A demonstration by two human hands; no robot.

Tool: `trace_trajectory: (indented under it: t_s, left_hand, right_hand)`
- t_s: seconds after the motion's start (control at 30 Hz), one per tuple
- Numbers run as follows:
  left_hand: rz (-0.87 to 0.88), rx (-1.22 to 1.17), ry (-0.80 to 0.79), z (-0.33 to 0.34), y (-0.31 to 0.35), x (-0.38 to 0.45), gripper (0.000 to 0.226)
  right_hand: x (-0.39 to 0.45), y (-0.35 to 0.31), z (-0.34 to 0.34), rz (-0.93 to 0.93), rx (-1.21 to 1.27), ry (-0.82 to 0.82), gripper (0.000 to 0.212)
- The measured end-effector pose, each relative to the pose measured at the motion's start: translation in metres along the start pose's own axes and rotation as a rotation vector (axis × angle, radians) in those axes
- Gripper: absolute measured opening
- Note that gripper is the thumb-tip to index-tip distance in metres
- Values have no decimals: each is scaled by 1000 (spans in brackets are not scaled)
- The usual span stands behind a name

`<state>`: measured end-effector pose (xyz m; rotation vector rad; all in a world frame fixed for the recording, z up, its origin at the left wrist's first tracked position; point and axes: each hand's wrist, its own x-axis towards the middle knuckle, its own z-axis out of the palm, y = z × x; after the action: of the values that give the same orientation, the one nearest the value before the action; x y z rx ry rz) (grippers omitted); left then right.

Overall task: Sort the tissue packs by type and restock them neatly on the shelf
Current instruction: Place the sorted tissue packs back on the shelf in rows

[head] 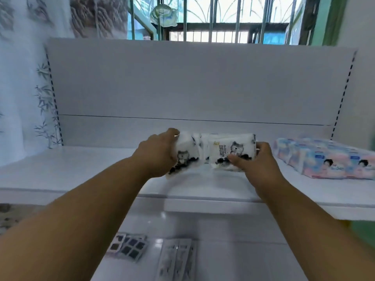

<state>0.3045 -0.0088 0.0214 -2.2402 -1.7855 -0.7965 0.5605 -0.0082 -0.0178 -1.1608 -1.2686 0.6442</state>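
a white tissue pack (231, 152) printed with grey cartoon cats is held over the middle of the white shelf (81, 169), just above its surface. the left hand (160, 154) is wrapped around the pack's left end, fingers curled over the far side. the right hand (257, 159) is clamped on the right end, the thumb laid across the front face. the pack appears to be made of 2 or more joined units, the left part sagging lower than the right. whether its underside touches the shelf cannot be told.

a pink and blue tissue pack (324, 159) is laid flat on the same shelf, at the right, apart from the held pack. on the lower shelf (223, 250), 2 blurred flat packs are seen: a dark-patterned pack (129, 248) at the left and a pale pack (176, 258) just beside it. a barred window (223, 19) is seen above the shelf's back panel (182, 82).
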Motion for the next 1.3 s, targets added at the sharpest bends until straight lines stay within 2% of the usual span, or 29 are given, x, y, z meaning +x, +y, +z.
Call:
trace_trajectory:
  t_s: [0.07, 0.13, 0.27, 0.43, 0.57, 0.7, 0.83, 0.97, 1.13, 1.3]
  left_hand:
    - [142, 272, -108, 17, -4, 22, 61]
    - [218, 401, -160, 33, -12, 38, 65]
    - [270, 404, -161, 52, -22, 61, 81]
    - [301, 303, -32, 77, -18, 67, 77]
    - [276, 268, -18, 82, -16, 78, 77]
    - [286, 288, 13, 87, -19, 78, 76]
    - [263, 340, 18, 87, -15, 76, 72]
    - [239, 345, 83, 77, -3, 50, 72]
    - [169, 273, 222, 44, 17, -24, 61]
    - [-13, 280, 257, 22, 15, -126, 52]
  right_hand:
    - [13, 12, 7, -10, -192, -66, 84]
    - [27, 23, 12, -49, -422, -124, 91]
    - [59, 32, 23, -99, -818, -139, 89]
    - [93, 22, 24, -160, -1093, -249, 80]
    - [101, 11, 35, -246, -1311, -326, 83]
    - [100, 6, 45, -324, -1445, -348, 71]
    - [95, 1, 52, -299, -1489, -357, 62]
    - [65, -9, 62, -334, -1364, -315, 65]
    - [3, -29, 72, -469, -1141, -254, 60]
    - [-86, -33, 82, -632, -943, -328, 55]
